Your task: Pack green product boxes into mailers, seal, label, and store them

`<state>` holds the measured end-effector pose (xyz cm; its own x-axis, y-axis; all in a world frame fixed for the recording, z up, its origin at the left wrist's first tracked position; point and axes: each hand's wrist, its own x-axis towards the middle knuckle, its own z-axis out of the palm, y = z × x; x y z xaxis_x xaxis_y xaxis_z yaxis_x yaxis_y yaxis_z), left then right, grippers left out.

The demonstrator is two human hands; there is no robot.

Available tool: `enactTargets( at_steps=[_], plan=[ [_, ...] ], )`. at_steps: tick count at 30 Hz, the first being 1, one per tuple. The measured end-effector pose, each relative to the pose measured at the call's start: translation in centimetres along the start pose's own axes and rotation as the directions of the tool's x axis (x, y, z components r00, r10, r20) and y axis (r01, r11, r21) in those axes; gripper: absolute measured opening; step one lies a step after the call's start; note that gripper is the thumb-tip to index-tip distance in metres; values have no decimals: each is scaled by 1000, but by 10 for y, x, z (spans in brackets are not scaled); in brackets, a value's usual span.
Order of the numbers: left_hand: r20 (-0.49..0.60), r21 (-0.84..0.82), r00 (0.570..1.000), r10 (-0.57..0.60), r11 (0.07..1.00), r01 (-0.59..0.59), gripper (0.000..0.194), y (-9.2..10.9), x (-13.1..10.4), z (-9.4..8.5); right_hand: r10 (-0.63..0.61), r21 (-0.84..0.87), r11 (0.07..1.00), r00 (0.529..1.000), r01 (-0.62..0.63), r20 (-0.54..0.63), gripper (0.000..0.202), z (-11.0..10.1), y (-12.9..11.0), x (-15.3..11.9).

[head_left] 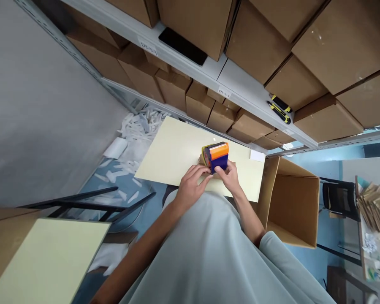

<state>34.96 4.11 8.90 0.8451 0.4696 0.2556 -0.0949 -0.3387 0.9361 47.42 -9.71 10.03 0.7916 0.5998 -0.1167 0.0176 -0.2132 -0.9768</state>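
Note:
An orange and dark blue tape dispenser (219, 162) with a yellow-edged roll is above a pale yellow board (174, 147) in front of me. My right hand (229, 176) has its thumb on the lower blue part and its fingers curled round the right side. My left hand (194, 180) is at the lower left of the dispenser, with thumb and fingertips near its bottom edge. Beneath and behind the dispenser, a small brown cardboard piece shows partly; the rest of it is hidden.
Shelves of brown boxes (259, 40) run across the top, with a black phone (183, 45) and yellow-black cutters (279, 112) on the ledge. An open carton (293, 207) stands at right. White scraps (142, 124) lie at left, above a black-legged stool (107, 207).

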Motion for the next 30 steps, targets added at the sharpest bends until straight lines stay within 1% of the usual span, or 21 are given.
enactTargets(
  at_steps=[2, 3, 5, 7, 8, 10, 12, 15, 18, 23, 26, 28, 30],
  plan=[
    [-31, -1, 999, -25, 1000, 25, 10, 7, -6, -8, 9, -16, 1000, 999, -8, 43, 63, -1, -1, -2],
    [-64, -18, 996, -55, 998, 54, 11, 10, -8, -14, 6, -26, 1000, 998, -4, 69, 63, -2, -2, -4],
    [-151, -86, 980, -130, 989, 119, 19, 17, -7, -29, -1, -65, 998, 992, 10, 124, 61, -4, -5, -9],
    [-207, -157, 958, -196, 974, 166, 28, 22, -1, -45, -2, -139, 990, 984, 27, 176, 58, -9, -8, -16],
    [-207, -181, 954, -217, 967, 180, 31, 24, 4, -53, -1, -180, 983, 980, 38, 201, 56, -12, -10, -19],
    [-163, -203, 957, -240, 957, 206, 33, 28, 13, -64, -7, -251, 965, 969, 71, 248, 54, -17, -13, -25],
    [-107, -206, 962, -252, 952, 227, 31, 30, 20, -70, -26, -299, 947, 956, 118, 293, 53, -22, -16, -29],
    [-61, -206, 965, -257, 949, 239, 23, 32, 23, -70, -47, -359, 916, 939, 176, 341, 52, -26, -20, -32],
    [-38, -225, 962, -272, 940, 257, 19, 31, 18, -68, -54, -411, 886, 929, 214, 367, 50, -30, -22, -33],
    [-32, -236, 951, -307, 927, 292, 19, 17, 7, -65, -56, -458, 851, 911, 258, 409, 47, -34, -22, -36],
    [-55, -232, 941, -334, 921, 314, 18, 4, 0, -57, -5, -488, 842, 908, 230, 419, 48, -34, -20, -36],
    [-107, -220, 925, -364, 916, 335, 18, -6, -8, -47, 47, -510, 837, 902, 199, 428, 48, -34, -19, -36],
    [-150, -227, 904, -401, 903, 364, 20, -17, -19, -34, 119, -532, 831, 883, 162, 455, 47, -37, -19, -38]
  ],
)
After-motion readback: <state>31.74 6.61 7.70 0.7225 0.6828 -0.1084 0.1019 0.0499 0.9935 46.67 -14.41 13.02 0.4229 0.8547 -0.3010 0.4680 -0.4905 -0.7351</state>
